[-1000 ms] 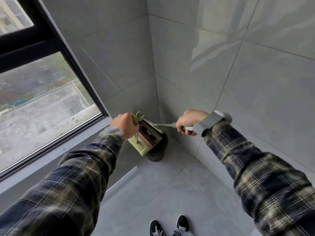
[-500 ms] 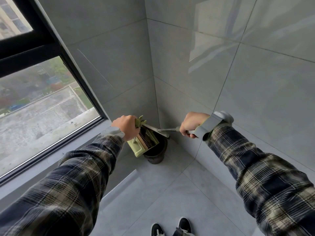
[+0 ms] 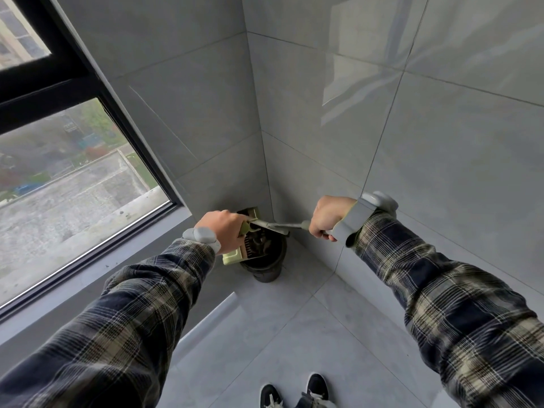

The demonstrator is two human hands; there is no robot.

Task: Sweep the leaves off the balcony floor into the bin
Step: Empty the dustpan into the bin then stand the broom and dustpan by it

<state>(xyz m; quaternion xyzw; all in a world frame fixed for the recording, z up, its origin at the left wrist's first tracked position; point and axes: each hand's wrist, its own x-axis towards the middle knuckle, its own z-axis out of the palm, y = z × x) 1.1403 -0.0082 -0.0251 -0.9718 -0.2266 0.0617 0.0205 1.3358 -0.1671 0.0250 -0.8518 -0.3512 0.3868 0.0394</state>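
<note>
We record the following. The bin (image 3: pixel 266 269), dark and round, stands upright on the grey tiled floor (image 3: pixel 265 334), in the corner where the two tiled walls meet, near the window (image 3: pixel 73 187).

The dustpan (image 3: pixel 231 257), pale green, is held directly over the bin's mouth and covers its left part. Its long axis runs from the green corner nearest us, at lower left, up and away to a pale corner close against the wall. The pan is tipped steeply, with its toothed comb and dark inner face turned right, toward the bin's opening. The left grip (image 3: pixel 223 229) is clenched round the dustpan's green handle from above, knuckles up.

Dark curled leaves (image 3: pixel 260 244) show between the pan and the bin's rim. We cannot tell whether they lie in the pan or in the bin.

The right grip (image 3: pixel 328 214) is clenched round a slim metal broom handle (image 3: pixel 290 226). That handle lies almost level. Its long axis points left from the right grip, across the top of the bin, to a grey fitting just beside the left grip. The bristles cannot be made out.

Both wrists carry grey bands, and both sleeves are dark plaid. Two black shoes (image 3: pixel 270 396) stand on the floor at the lower edge, well apart from the bin.
</note>
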